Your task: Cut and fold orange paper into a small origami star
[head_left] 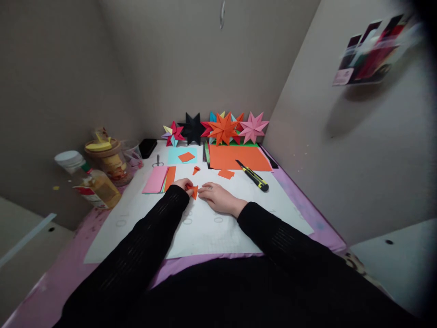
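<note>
So the big white paper sheet (205, 228) covers most of the pink-purple table (307, 205) in the lower middle of the frame, with both black sleeves reaching in from the bottom. Up against the back wall in the centre there's a row of folded paper stars (221, 127) in black, orange, pink and mixed colours. Just below them sits a large flat orange paper sheet (239, 157), and a yellow-and-black utility knife (254, 176) lies across its lower right corner. Left of centre there's a pink paper stack (155, 179), and further left a cluster of jars and bottles (102, 168). Dead centre, the left hand (182, 184) and right hand (218, 197) meet at a small folded orange paper piece (194, 190). Left fingers are curled in and pinching it, right fingers are stretched out mostly flat with the tips on its edge.
</note>
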Demonstrator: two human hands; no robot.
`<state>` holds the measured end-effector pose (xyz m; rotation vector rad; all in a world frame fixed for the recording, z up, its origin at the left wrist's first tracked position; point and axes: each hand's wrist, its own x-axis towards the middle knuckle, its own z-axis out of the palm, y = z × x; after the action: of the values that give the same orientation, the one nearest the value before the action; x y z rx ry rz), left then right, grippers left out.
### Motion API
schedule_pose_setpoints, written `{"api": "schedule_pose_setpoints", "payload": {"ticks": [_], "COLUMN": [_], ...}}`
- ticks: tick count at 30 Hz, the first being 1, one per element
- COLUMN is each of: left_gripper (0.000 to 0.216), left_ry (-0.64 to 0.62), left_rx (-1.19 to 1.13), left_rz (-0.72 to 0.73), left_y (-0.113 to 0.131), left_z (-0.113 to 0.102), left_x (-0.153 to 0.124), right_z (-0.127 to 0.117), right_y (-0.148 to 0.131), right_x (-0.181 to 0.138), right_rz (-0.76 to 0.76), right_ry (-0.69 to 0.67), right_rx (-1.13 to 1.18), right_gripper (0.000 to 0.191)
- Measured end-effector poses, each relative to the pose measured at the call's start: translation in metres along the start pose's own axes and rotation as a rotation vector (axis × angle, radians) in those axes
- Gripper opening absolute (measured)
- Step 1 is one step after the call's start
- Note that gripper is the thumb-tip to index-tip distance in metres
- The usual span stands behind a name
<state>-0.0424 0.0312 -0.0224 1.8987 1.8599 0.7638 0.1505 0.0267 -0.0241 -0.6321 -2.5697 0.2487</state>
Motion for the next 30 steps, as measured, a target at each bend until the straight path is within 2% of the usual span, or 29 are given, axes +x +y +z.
{"api": "schedule_pose_setpoints", "payload": {"ticks": [4, 6, 11, 17, 19, 21, 30], "left_gripper": [0.020, 0.020, 0.019, 0.011, 0.011, 0.013, 0.017], "left_ry": [-0.052, -0.062, -0.062, -0.271, -0.356, -0.387, -0.314], "left_rx": [-0.060, -0.011, 0.157, 0.101, 0.063, 0.059, 0.067], "left_rz": [-0.095, -0.082, 0.231, 0.360, 0.370, 0.352, 0.282], "left_y": [-0.002, -0.004, -0.012, -0.019, -0.020, -0.021, -0.022], "left_z": [-0.002, -0.003, -0.009, -0.017, -0.018, -0.017, -0.007], "left_x": [0.001, -0.001, -0.006, 0.013, 0.020, 0.025, 0.023], "right_z": [0.002, 0.005, 0.006, 0.006, 0.006, 0.007, 0.004], "right_y": [-0.002, -0.001, -0.001, -0.001, 0.000, 0.001, -0.004], "right_x": [0.002, 0.004, 0.005, 0.005, 0.005, 0.005, 0.004], "right_rz": [-0.038, -0.058, -0.038, -0.025, -0.034, -0.035, 0.011], "right_ry": [-0.033, -0.058, -0.065, -0.051, -0.055, -0.062, -0.063], "right_rx": [-0.001, 0.014, 0.050, 0.056, 0.052, 0.044, 0.036], "right_gripper": [0.036, 0.036, 0.033, 0.030, 0.031, 0.031, 0.033]}}
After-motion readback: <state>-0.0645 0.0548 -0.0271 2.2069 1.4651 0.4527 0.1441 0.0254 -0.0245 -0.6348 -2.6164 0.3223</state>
